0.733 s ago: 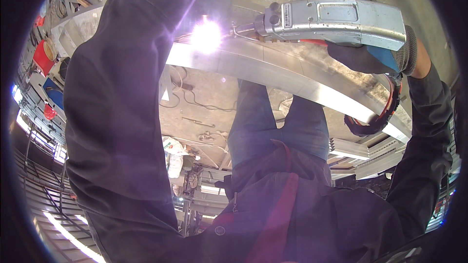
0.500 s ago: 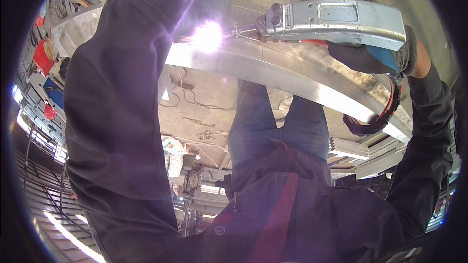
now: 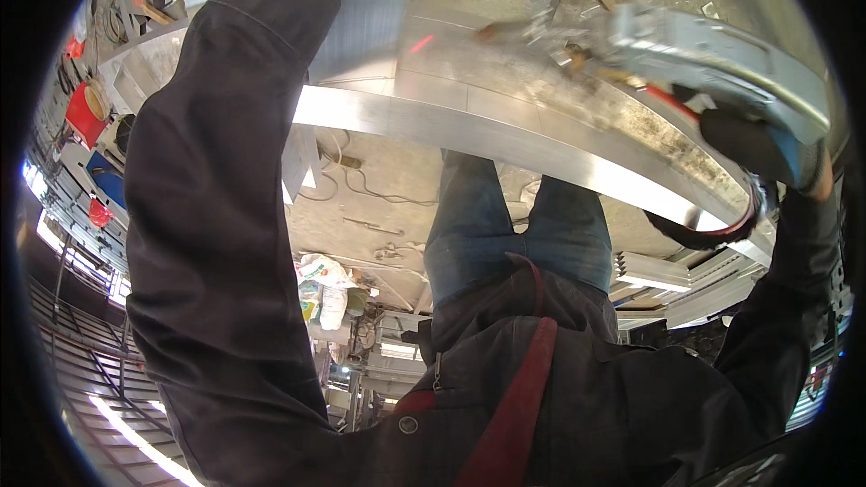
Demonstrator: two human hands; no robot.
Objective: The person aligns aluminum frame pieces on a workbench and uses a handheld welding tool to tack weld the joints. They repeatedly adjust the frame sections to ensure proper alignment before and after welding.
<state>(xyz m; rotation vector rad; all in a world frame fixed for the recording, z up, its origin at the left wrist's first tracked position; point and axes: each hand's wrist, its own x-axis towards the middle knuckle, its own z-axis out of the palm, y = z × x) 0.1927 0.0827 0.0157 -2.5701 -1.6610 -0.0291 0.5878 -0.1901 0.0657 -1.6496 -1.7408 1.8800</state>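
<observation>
Arc gone; welding gun (image 3: 686, 50) now points up-left.

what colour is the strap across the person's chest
Dark red strap, seen best in the head view.

Dark grey jacket sleeves (image 3: 207, 216), red strap (image 3: 514, 397) across chest, blue jeans (image 3: 514, 225), dark glove with blue cuff (image 3: 767, 149).

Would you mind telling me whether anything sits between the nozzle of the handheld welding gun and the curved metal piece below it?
Nothing visible does. The right hand holds the welding gun, whose blurred nozzle points over the bare top of the curved metal piece. The left hand is out of frame at the top.
</observation>
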